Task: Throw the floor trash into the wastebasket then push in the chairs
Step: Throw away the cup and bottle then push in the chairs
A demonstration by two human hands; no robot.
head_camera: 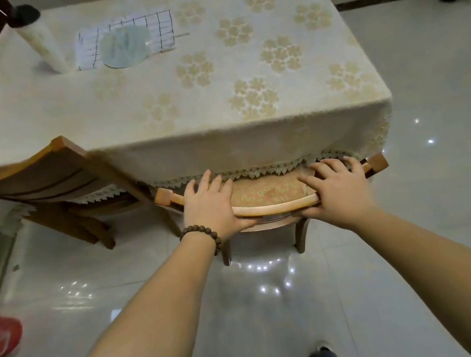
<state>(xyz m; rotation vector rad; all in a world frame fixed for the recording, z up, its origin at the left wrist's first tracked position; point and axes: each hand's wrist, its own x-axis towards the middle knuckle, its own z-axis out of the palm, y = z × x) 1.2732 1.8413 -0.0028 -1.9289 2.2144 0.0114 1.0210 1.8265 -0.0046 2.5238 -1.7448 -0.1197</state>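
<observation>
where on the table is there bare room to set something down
The table's whole near half and right side are bare cloth. The far left corner is crowded: a roll, a checked cloth and a round disc on it.

No legible text or labels anywhere.

place: home dining room | evidence: dining table (pixel 32 125) under a cream flower-patterned tablecloth (pixel 239 62) with lace edging | wooden chairs (pixel 50 178) drawn up around it | glossy pale floor tiles (pixel 445 174) | folded checked cloth (pixel 162 28) on the tabletop
</observation>
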